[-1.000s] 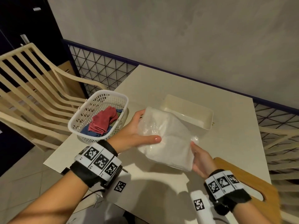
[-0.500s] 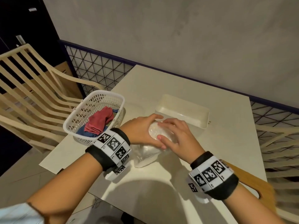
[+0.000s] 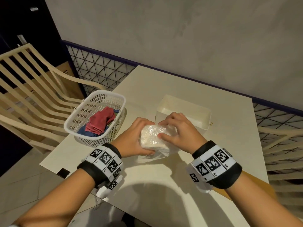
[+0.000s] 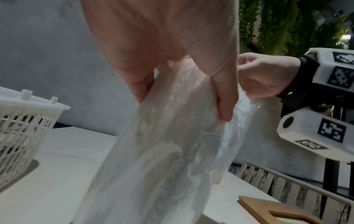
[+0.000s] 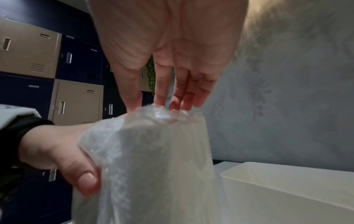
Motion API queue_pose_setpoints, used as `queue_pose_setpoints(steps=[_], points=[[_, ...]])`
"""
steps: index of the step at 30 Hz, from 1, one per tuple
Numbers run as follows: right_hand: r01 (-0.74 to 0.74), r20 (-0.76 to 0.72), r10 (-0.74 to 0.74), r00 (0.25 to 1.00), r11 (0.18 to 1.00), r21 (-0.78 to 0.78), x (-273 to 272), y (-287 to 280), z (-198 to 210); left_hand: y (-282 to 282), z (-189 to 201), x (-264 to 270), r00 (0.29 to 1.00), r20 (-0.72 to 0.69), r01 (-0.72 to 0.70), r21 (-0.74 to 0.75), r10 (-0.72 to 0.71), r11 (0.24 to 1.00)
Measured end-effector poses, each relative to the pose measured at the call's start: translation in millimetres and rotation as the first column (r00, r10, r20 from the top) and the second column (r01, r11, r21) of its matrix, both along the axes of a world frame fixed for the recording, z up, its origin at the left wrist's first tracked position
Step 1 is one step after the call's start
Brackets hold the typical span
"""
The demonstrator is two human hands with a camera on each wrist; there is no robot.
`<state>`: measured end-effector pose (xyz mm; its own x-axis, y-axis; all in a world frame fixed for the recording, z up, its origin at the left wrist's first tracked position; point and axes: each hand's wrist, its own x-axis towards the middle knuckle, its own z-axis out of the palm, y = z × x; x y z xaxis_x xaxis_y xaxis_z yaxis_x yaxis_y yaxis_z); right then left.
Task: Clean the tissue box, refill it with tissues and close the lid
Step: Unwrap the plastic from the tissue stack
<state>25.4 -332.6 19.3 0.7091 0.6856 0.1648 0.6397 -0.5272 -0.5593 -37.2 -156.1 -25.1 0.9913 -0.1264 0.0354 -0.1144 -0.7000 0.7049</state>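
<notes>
A pack of white tissues in clear plastic wrap stands on end on the table, just in front of the open cream tissue box. My left hand grips the pack's left side, thumb on the near face. My right hand pinches the wrap at the pack's top. In the left wrist view the left fingers curl round the tissue pack. In the right wrist view the right fingertips pinch the crinkled wrap on the tissue pack, with the tissue box to the right.
A white mesh basket with red and blue cloths stands left of the hands. A wooden lid with a cut-out lies at the table's near right edge. Slatted chairs flank the table; a grey wall is behind.
The pack went from held flat above the table to standing on end on it. My right hand moved from under the pack to its top and now pinches the wrap.
</notes>
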Motion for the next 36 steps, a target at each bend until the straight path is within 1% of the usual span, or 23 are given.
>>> queue_pose_setpoints(steps=[4, 6, 8, 10, 11, 13, 14, 16, 19, 21, 25, 27, 29, 31, 32, 34, 36], points=[[-0.033, -0.083, 0.036, 0.996, 0.999, 0.034, 2, 2, 3, -1, -4, -1, 0.999, -0.038, 0.022, -0.038, -0.023, 0.999], [-0.054, -0.152, 0.053, 0.987, 0.999, -0.004, 4, 5, 9, -2, -4, 0, 0.998, -0.052, 0.033, -0.040, -0.035, 0.999], [-0.086, -0.190, 0.056, 0.980, 0.984, -0.155, 8, 8, 15, -4, -3, 1, 0.997, -0.060, 0.056, -0.031, -0.058, 0.998], [-0.123, -0.128, 0.085, 0.988, 0.939, -0.322, 8, 14, 20, -5, -2, 3, 0.994, -0.075, 0.077, -0.014, -0.078, 0.997], [-0.139, -0.081, 0.119, 0.990, 0.928, -0.344, 8, 17, 21, -5, -2, 4, 0.994, -0.079, 0.080, -0.017, -0.081, 0.997], [-0.192, -0.014, 0.197, 0.980, 0.933, -0.303, 4, 21, 23, -4, -2, 6, 0.993, -0.084, 0.080, -0.034, -0.083, 0.996], [-0.217, -0.005, 0.224, 0.975, 0.937, -0.273, 3, 22, 23, -3, -2, 7, 0.993, -0.087, 0.083, -0.037, -0.085, 0.996], [-0.237, -0.044, 0.233, 0.972, 0.952, -0.195, 3, 20, 20, -1, -2, 8, 0.991, -0.100, 0.088, -0.035, -0.091, 0.996], [-0.214, -0.146, 0.200, 0.969, 0.973, -0.089, 5, 14, 17, 1, -3, 9, 0.989, -0.115, 0.093, -0.044, -0.097, 0.995], [-0.204, -0.184, 0.183, 0.966, 0.974, -0.100, 4, 13, 17, 1, -4, 9, 0.987, -0.118, 0.102, -0.061, -0.109, 0.993], [-0.245, -0.188, 0.222, 0.957, 0.964, -0.105, -1, 14, 16, 3, -7, 10, 0.983, -0.125, 0.128, -0.048, -0.133, 0.991], [-0.189, -0.246, 0.163, 0.955, 0.979, -0.083, -1, 14, 17, 3, -6, 10, 0.983, -0.131, 0.119, -0.058, -0.126, 0.991], [-0.106, -0.268, 0.065, 0.961, 0.984, -0.141, 1, 16, 19, 2, -5, 10, 0.984, -0.130, 0.113, -0.057, -0.120, 0.992], [-0.053, -0.245, -0.009, 0.969, 0.968, -0.244, 5, 20, 20, 1, -3, 11, 0.984, -0.128, 0.118, -0.033, -0.121, 0.992], [-0.037, -0.231, -0.027, 0.973, 0.962, -0.271, 5, 22, 21, 0, -3, 12, 0.984, -0.131, 0.118, -0.025, -0.121, 0.993], [-0.023, -0.217, -0.036, 0.976, 0.964, -0.263, 6, 26, 22, 1, -2, 14, 0.985, -0.130, 0.112, -0.029, -0.115, 0.993], [-0.033, -0.187, -0.008, 0.982, 0.976, -0.216, 5, 28, 23, 3, -1, 16, 0.986, -0.129, 0.104, -0.038, -0.108, 0.994]])
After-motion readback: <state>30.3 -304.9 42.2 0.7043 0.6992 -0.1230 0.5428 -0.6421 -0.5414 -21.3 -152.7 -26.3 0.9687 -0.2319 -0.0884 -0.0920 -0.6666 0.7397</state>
